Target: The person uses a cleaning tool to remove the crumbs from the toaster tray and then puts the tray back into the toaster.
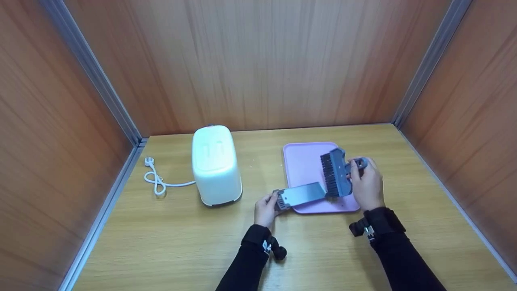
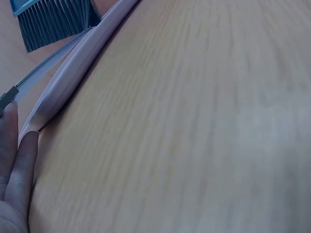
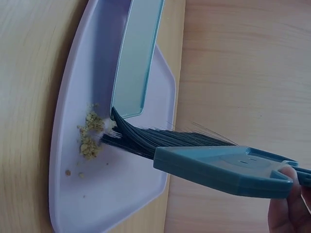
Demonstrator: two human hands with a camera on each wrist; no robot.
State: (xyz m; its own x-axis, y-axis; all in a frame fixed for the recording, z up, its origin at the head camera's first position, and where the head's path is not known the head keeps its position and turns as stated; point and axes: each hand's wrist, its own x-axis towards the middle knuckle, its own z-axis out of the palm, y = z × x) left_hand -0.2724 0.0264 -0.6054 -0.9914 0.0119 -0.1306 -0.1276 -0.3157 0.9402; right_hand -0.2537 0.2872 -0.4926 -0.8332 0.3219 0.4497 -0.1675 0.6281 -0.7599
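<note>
We see the left hand (image 1: 266,210) pinching the end of a small dustpan (image 1: 303,195); its thumb and fingers are closed on the handle end, with no wide gap; in the left wrist view, two of its fingers look long and nearly straight, close to the rim of the tray. We see the right hand (image 1: 367,186) holding a brush (image 1: 341,171) by its handle; the thumb and fingers are bent round it, closed on the handle.

We see that the brush is blue-gray, with a wide flat head and long dark bristles; it is over the right part of the pink-purple tray (image 1: 303,157), and its bristles point toward the dustpan; some of them bend where they touch the pan's front edge. The dustpan is a flat, shiny blue-gray piece; it slants over the near part of the tray. We see yellow-brown crumbs (image 3: 90,136) in a little heap on the tray, right beside the pan's edge and the bristle tips; a few bits lie apart.

Well to the left, we see a white machine (image 1: 216,169) with a white cord (image 1: 177,185).
</note>
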